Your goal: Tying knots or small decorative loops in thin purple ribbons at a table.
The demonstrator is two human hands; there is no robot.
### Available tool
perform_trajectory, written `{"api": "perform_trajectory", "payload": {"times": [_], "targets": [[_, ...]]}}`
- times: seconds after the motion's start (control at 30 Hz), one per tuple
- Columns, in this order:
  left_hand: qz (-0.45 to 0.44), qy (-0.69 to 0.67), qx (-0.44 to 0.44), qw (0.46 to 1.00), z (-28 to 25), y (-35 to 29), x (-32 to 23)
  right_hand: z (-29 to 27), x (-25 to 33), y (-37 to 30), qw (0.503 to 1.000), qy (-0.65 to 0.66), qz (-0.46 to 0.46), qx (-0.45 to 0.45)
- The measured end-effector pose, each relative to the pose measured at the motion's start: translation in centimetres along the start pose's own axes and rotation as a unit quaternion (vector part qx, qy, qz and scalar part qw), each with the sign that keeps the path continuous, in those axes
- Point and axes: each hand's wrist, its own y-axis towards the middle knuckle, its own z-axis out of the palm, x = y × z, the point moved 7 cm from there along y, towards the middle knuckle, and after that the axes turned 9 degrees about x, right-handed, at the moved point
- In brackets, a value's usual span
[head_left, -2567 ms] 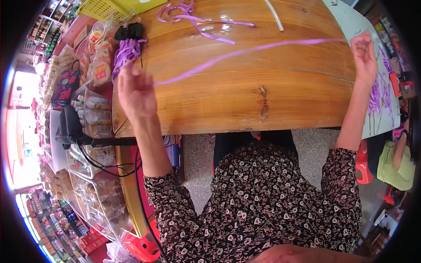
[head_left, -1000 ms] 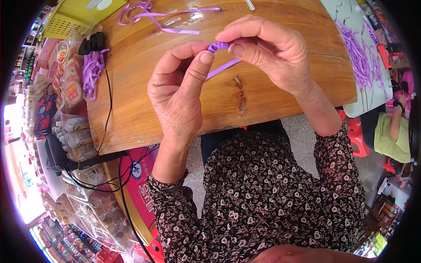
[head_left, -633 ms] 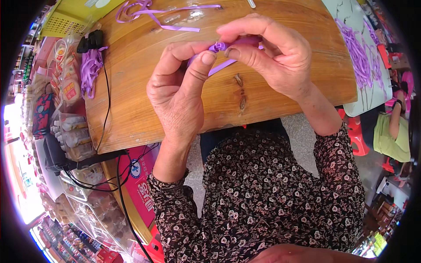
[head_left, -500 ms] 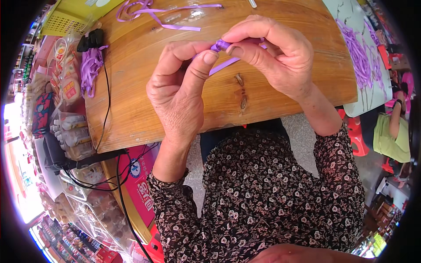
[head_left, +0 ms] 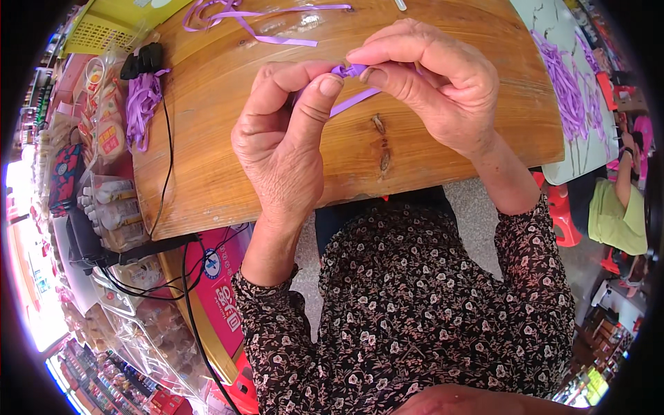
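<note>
Above the wooden table (head_left: 228,159) I hold a purple ribbon (head_left: 354,102) between both hands. My left hand (head_left: 287,131) pinches one side of a small twisted or knotted part of it with thumb and forefinger. On the other side my right hand (head_left: 436,86) pinches the ribbon in the same way. A little of the knotted part shows in the gap between the fingertips. One strip of ribbon slants down behind the fingers; its other parts are hidden by my hands. Farther back on the table lie loose lengths of purple ribbon (head_left: 283,41).
A bundle of purple ribbons (head_left: 143,104) hangs at the table's left edge, beside a black cable (head_left: 170,159). More ribbons (head_left: 560,90) lie on a white side table (head_left: 588,149) at right. A yellow basket (head_left: 97,34) stands far left. A person in a green shirt (head_left: 615,214) is at far right.
The fingertips have drawn slightly apart, and the knotted part between them looks tighter and shows more. My right hand has shifted a little to the right.
</note>
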Motion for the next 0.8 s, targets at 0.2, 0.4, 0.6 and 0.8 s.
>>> {"api": "perform_trajectory", "payload": {"times": [0.2, 0.4, 0.6, 0.8], "targets": [[0.038, 0.022, 0.021, 0.999, 0.4, 0.0, -0.6, 0.1, 0.7, 0.0, 0.998, -0.029, -0.038, 0.038], [0.057, 0.028, 0.024, 0.998, 0.7, 0.0, -0.9, 0.1, 1.2, 0.1, 0.994, -0.084, -0.049, 0.046], [0.094, 0.063, 0.028, 0.993, 0.7, -0.2, -1.4, 0.0, 2.0, 0.2, 0.989, -0.132, -0.068, 0.013], [0.148, 0.214, 0.051, 0.964, 1.1, -0.5, -2.9, 0.2, 3.0, 0.3, 0.979, -0.173, -0.093, 0.058]]}}
